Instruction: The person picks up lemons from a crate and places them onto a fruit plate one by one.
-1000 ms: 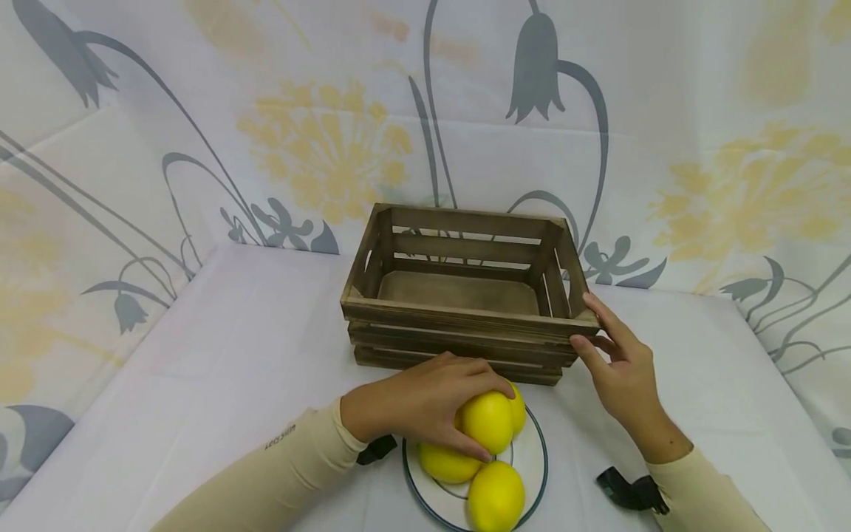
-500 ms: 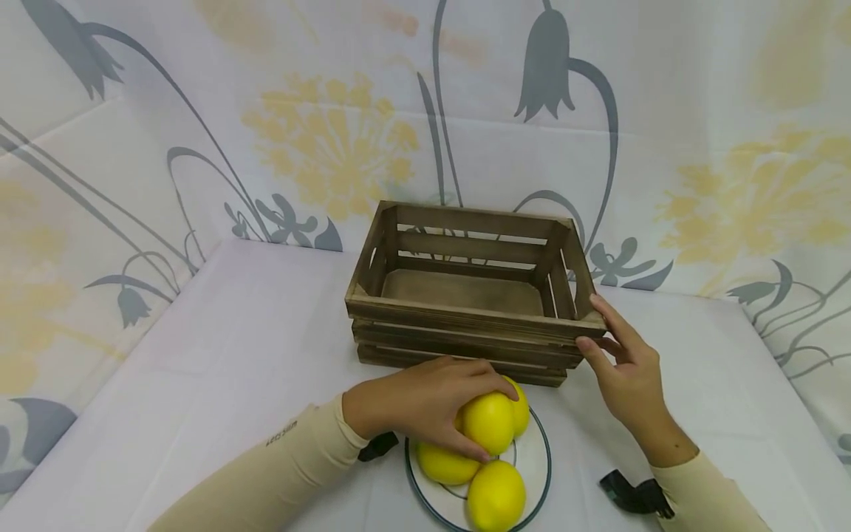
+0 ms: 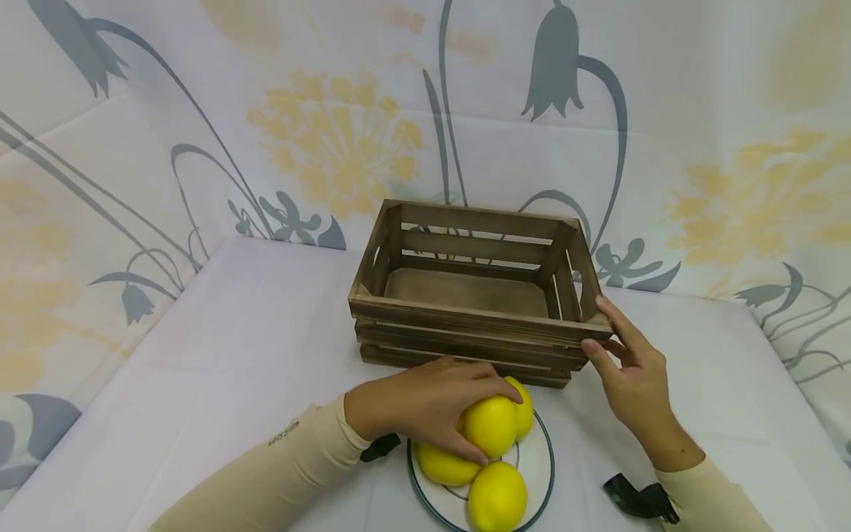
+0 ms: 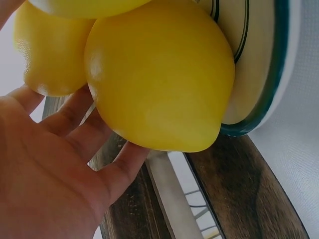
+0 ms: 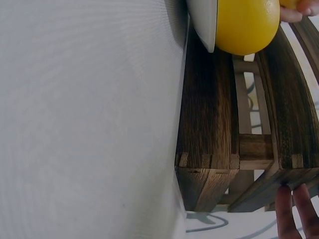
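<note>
Several yellow lemons lie piled on a white plate (image 3: 538,462) with a dark green rim. My left hand (image 3: 428,403) reaches over the pile from the left and grips the top lemon (image 3: 490,427) between thumb and fingers. Around it are a front lemon (image 3: 497,496), a left lemon (image 3: 442,467) partly under the hand, and a back lemon (image 3: 524,414). Behind the plate stands a brown slatted wooden crate (image 3: 465,314), its visible floor bare. At the crate's front right corner, my right hand (image 3: 634,384) holds the top slat, thumb in front and fingers on the end side.
A white cloth (image 3: 266,325) covers the table, and a flower-patterned curtain (image 3: 319,148) hangs behind the crate. Black wrist-camera mounts sit under both wrists, the right mount (image 3: 641,499) showing more. The plate stands close in front of the crate.
The head view has shifted slightly, so everything appears a little further right. Both hands keep their grips, and the lemons and crate stay in place.
</note>
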Demonstrator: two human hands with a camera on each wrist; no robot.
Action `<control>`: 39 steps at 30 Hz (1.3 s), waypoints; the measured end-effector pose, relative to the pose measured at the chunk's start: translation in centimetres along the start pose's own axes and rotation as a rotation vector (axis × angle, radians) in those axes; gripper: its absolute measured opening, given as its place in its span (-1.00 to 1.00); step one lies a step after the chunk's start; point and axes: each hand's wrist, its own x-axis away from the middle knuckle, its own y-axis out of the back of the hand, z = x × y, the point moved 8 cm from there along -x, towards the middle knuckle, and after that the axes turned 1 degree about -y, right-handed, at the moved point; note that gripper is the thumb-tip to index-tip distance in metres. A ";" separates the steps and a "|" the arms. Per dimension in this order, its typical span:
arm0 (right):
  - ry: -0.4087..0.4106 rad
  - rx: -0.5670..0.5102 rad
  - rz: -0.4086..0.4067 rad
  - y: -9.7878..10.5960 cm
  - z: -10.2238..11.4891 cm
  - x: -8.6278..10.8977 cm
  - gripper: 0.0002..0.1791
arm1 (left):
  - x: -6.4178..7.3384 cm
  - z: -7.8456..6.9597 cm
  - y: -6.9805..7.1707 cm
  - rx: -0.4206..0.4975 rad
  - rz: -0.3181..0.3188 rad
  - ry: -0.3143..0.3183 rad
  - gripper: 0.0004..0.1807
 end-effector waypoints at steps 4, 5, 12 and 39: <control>-0.015 -0.005 0.000 0.2 0.1 -0.1 -0.33 | 0.0 -0.1 0.1 -0.008 0.003 -0.003 -0.18; -0.018 -0.005 0.002 0.2 0.0 -0.1 -0.32 | 0.0 -0.1 0.1 -0.007 0.003 -0.003 -0.17; 0.026 0.001 0.002 0.1 0.2 -0.3 -0.33 | 0.2 -0.2 0.1 0.001 0.001 0.000 -0.16; -0.008 -0.007 -0.008 0.1 -0.1 0.1 -0.32 | 0.1 -0.4 0.6 -0.025 -0.006 -0.010 -0.20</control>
